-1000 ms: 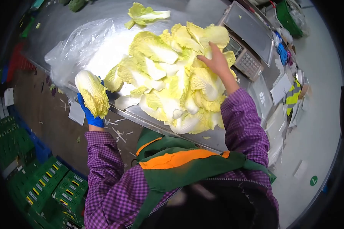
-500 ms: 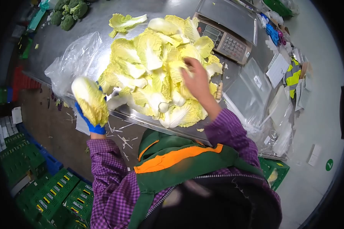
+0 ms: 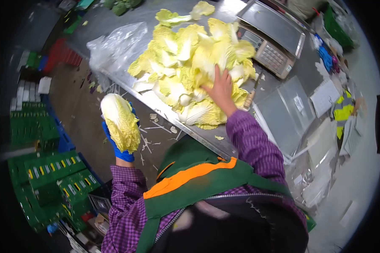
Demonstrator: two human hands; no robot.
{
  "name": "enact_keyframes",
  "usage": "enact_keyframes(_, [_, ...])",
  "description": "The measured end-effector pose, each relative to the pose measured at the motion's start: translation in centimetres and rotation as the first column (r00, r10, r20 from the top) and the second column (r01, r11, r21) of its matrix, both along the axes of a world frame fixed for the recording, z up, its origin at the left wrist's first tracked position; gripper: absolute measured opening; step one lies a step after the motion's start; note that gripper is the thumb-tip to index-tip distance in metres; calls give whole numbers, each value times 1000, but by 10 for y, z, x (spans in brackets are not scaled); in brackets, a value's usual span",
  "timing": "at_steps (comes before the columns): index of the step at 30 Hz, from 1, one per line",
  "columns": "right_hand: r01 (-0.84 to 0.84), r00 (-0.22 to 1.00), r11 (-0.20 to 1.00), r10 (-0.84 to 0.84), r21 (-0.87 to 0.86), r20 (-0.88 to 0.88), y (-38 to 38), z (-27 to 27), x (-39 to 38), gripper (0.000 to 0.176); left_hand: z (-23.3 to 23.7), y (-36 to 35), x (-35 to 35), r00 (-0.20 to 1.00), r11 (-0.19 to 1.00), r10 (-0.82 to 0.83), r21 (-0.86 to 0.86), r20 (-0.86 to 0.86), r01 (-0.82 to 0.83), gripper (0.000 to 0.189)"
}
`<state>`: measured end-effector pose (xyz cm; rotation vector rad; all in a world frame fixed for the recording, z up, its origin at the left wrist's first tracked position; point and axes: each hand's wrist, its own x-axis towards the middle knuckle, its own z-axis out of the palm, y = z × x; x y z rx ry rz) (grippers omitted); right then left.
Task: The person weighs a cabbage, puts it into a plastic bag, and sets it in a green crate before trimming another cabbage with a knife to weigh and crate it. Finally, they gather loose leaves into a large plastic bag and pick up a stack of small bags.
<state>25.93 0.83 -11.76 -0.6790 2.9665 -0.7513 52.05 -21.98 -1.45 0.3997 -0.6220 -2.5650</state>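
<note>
My left hand [image 3: 112, 141], in a blue glove, is wrapped round a trimmed napa cabbage [image 3: 119, 120] beyond the table's near edge. The cabbage's white base points away from me and its crinkled yellow top towards my wrist. On the metal table lies a heap of loose napa cabbage leaves [image 3: 169, 59]. My right hand [image 3: 223, 90] is bare and reaches over the right part of this heap. Its fingers are apart, with the tips at the leaves, and I see nothing gripped. A knife [image 3: 250, 98] with a wooden handle lies just right of the heap.
A scale [image 3: 272, 57] stands at the back right of the table [image 3: 84, 38]. Clear plastic bags [image 3: 118, 48] lie at left, more bags [image 3: 289, 114] at right. Broccoli [image 3: 121, 5] sits at the far edge. Green crates [image 3: 57, 168] are stacked at lower left; trimmings litter the floor.
The view has turned, shifting the table to the right. My right hand's fingers have spread over the leaves. My left hand still holds the cabbage, now farther from the table edge.
</note>
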Motion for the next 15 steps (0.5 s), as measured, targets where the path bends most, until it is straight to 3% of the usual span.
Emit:
enact_keyframes(3, [52,970,997,-38,51,-242,-43,-54,-82,89,7,40,39,986,990,138,-51,89,-133,76])
enact_keyframes(4, [-55,993,998,52,-26,-103,-48,-56,-112,83,6,46,58,980,984,170,-68,98,-164,75])
enact_keyframes(5, [-10,1000,991,11,-131,10,-60,-57,-128,80,19,60,71,969,974,224,11,101,-226,74])
enact_keyframes(6, [-53,997,993,58,-105,47,-65,-52,-141,86,16,61,95,961,965,245,64,127,-254,74])
enact_keyframes(8, [-157,963,988,155,6,-222,-72,-68,-155,93,34,73,129,949,948,282,110,140,-298,74])
enact_keyframes(9, [-190,950,982,187,15,-248,-70,-55,-141,90,34,79,140,935,941,323,56,144,-333,74])
enact_keyframes(10, [-218,958,974,202,-62,-206,-68,-60,-136,84,37,83,153,920,931,361,7,154,-366,74])
enact_keyframes(11, [-354,909,921,296,-166,-293,-63,-37,-111,77,35,85,165,885,899,434,-13,169,-438,74])
enact_keyframes(12, [-393,911,826,290,-403,-295,-63,-32,-91,70,31,91,173,852,869,489,-21,188,-494,74])
enact_keyframes(13, [-438,898,735,380,-518,-221,-60,-7,-58,65,34,98,177,851,863,501,-13,159,-505,73])
enact_keyframes(14, [-373,900,726,433,-577,-36,-59,13,-22,62,35,102,178,859,866,494,3,137,-499,72])
enact_keyframes(15, [-309,789,662,579,-683,205,-57,30,7,63,30,104,177,864,869,489,21,117,-494,68])
